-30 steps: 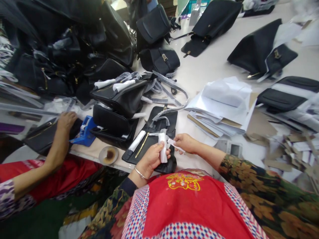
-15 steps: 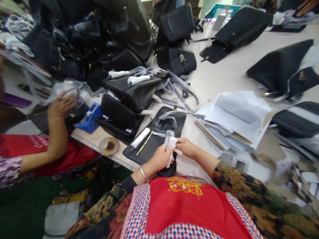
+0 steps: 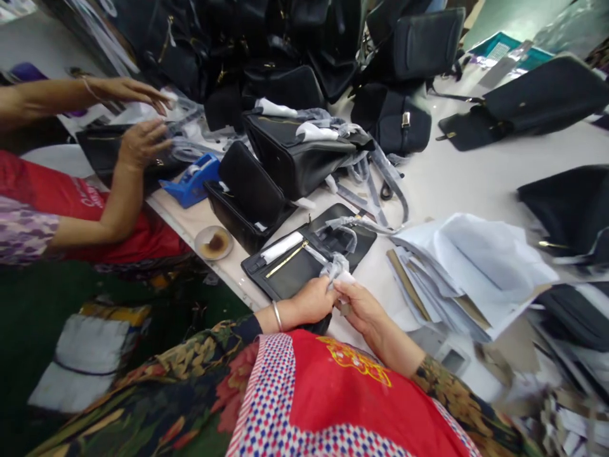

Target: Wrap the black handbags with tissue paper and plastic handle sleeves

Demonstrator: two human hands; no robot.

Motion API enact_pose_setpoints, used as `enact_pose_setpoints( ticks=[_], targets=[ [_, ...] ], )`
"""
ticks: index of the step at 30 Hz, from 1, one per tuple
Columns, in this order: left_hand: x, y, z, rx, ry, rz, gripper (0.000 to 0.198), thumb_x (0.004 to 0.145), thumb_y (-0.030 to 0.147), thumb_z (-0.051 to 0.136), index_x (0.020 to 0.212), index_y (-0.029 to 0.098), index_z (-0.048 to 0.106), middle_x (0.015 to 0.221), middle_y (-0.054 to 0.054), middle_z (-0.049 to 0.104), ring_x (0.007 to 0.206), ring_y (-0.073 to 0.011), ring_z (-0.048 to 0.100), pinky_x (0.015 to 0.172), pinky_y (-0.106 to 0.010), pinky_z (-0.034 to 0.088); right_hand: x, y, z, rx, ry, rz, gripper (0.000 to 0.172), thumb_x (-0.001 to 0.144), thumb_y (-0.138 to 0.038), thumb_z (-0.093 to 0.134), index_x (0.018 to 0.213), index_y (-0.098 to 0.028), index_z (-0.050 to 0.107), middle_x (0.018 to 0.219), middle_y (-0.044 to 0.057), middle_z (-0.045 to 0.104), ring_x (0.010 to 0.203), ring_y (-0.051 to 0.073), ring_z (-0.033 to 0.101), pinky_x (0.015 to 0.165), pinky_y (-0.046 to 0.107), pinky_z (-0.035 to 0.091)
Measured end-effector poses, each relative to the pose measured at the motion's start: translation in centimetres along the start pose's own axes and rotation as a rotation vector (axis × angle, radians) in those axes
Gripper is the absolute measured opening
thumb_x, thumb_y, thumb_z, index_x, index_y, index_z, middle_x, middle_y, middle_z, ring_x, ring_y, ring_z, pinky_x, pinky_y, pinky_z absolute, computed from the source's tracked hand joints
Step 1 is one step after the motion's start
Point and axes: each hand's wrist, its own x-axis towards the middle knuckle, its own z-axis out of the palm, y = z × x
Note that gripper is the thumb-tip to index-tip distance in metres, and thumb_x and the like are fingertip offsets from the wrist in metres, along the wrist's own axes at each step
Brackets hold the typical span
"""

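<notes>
A black bag (image 3: pixel 295 273) with a gold zipper lies flat at the table's front edge, one white-wrapped strip beside the zipper. Over its near right side, my left hand (image 3: pixel 314 299) is closed on a strap wrapped in white and clear material (image 3: pixel 339 270). My right hand (image 3: pixel 364 308) pinches the same wrapping from the right, its fingertips almost touching the left ones. The ends of the wrapping are partly hidden by my fingers.
Left of the bag are a round dish (image 3: pixel 214 243) and a blue tape dispenser (image 3: pixel 193 179). Behind it stands another black bag (image 3: pixel 304 152). White papers (image 3: pixel 476 273) are stacked at right. A co-worker's hands (image 3: pixel 143 143) are at upper left.
The view has turned left, so most things appear farther right. My hands still hold the wrapped strap, with less white wrapping showing. A second co-worker's hand now shows at left.
</notes>
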Motion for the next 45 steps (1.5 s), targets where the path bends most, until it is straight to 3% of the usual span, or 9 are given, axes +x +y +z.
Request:
enact_pose_setpoints(
  ticks=[6,10,19,26,30,33,38,42,45],
  targets=[
    [-0.3,0.7,0.3,-0.204,-0.009,-0.246,0.03,0.071,0.04,0.082,0.081,0.015,0.068,0.06,-0.003,0.067,0.047,-0.0155,0.06,0.042,-0.022,0.04,0.4,0.9,-0.3,-0.064,0.051,-0.052,0.027,0.072,-0.038,0.073,0.089,-0.019,0.065,0.074,0.003,0.068,0.056,0.016,0.056,0.048,0.027,0.045],
    [-0.2,0.3,0.2,-0.289,-0.01,-0.246,0.039,0.062,0.043,0.088,0.082,0.014,0.07,0.06,-0.001,0.068,0.049,-0.0135,0.059,0.043,-0.02,0.041,0.4,1.1,-0.6,-0.123,0.071,-0.113,0.025,0.074,-0.04,0.072,0.087,-0.021,0.064,0.076,0.003,0.071,0.067,0.019,0.063,0.057,0.028,0.049],
    [-0.1,0.9,0.1,-0.223,-0.003,-0.287,0.021,0.077,0.033,0.075,0.077,0.014,0.068,0.06,-0.003,0.068,0.048,-0.0151,0.059,0.04,-0.022,0.039,-3.3,-2.4,-2.9,-0.264,-0.096,0.007,0.045,0.083,-0.053,0.069,0.115,-0.021,0.064,0.105,0.009,0.071,0.094,0.024,0.069,0.072,0.033,0.057],
    [0.0,1.3,-0.1,-0.332,-0.004,-0.323,0.023,0.075,0.033,0.079,0.072,0.014,0.065,0.055,-0.001,0.064,0.043,-0.0131,0.056,0.038,-0.02,0.036,-5.3,-3.1,-7.0,-1.241,-0.255,-0.638,0.058,0.081,-0.024,0.071,0.136,-0.024,0.054,0.122,0.012,0.063,0.109,0.026,0.062,0.094,0.044,0.053],
    [0.0,1.2,0.2,-0.303,0.001,-0.302,0.023,0.075,0.033,0.078,0.072,0.014,0.066,0.054,0.0,0.062,0.043,-0.0123,0.055,0.039,-0.02,0.036,-4.2,-4.3,-5.8,-1.583,-0.356,-1.022,0.038,0.09,-0.009,0.048,0.122,-0.02,0.063,0.109,0.013,0.065,0.1,0.023,0.06,0.086,0.039,0.052],
    [0.1,0.9,0.3,-0.157,0.014,-0.248,0.022,0.076,0.033,0.076,0.072,0.014,0.065,0.057,0.0,0.062,0.048,-0.013,0.057,0.043,-0.021,0.037,-3.6,-6.1,-3.5,-1.825,-0.418,-1.14,0.027,0.094,-0.01,0.045,0.101,-0.018,0.07,0.093,0.011,0.065,0.087,0.021,0.058,0.079,0.037,0.048],
    [0.5,0.0,0.0,0.306,0.038,-0.05,0.024,0.078,0.034,0.07,0.068,0.012,0.066,0.059,0.0,0.061,0.057,-0.013,0.056,0.049,-0.022,0.033,-2.0,-7.7,-0.7,-1.878,-0.496,-1.113,0.015,0.093,-0.016,0.056,0.084,-0.017,0.069,0.115,0.012,0.064,0.113,0.028,0.054,0.09,0.043,0.043],
    [0.7,-0.6,-0.2,0.386,-0.022,-0.032,0.03,0.083,0.04,0.064,0.079,0.011,0.072,0.065,-0.004,0.066,0.06,-0.0156,0.06,0.051,-0.024,0.035,-0.3,-7.2,-1.3,-1.682,-0.489,-0.987,0.019,0.093,-0.021,0.058,0.075,-0.016,0.064,0.116,0.013,0.063,0.106,0.025,0.059,0.092,0.044,0.047],
    [0.7,-0.9,-0.2,0.437,-0.036,0.051,0.035,0.085,0.044,0.061,0.086,0.012,0.073,0.072,-0.007,0.07,0.065,-0.018,0.062,0.056,-0.025,0.039,0.3,-6.9,-2.0,-1.659,-0.538,-0.955,0.018,0.095,-0.022,0.055,0.079,-0.017,0.062,0.13,0.015,0.06,0.124,0.03,0.054,0.098,0.049,0.046]
  ],
)
